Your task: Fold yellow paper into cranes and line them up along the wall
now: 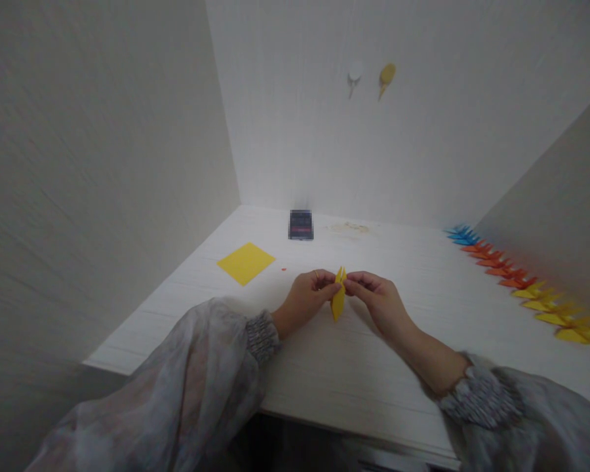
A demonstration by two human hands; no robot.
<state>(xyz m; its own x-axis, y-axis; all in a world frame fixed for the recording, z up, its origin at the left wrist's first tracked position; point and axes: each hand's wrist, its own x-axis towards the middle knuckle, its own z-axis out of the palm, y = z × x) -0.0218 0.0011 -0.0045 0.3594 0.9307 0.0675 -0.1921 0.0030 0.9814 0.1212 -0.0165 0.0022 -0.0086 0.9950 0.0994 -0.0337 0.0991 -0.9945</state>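
Observation:
A small folded yellow paper piece (339, 300) is held upright above the white table (354, 367), near its middle. My left hand (307, 298) pinches its left side with closed fingers. My right hand (376, 298) pinches its right side, fingers closed too. Both hands meet at the top of the fold, and its lower point hangs between them.
A flat yellow paper square (246, 263) lies at the left. A small dark box (301, 225) stands at the back. A row of folded paper pieces, blue (462, 234), orange (496, 265) and yellow (560, 313), lines the right wall. Two hooks (371, 77) hang on the back wall.

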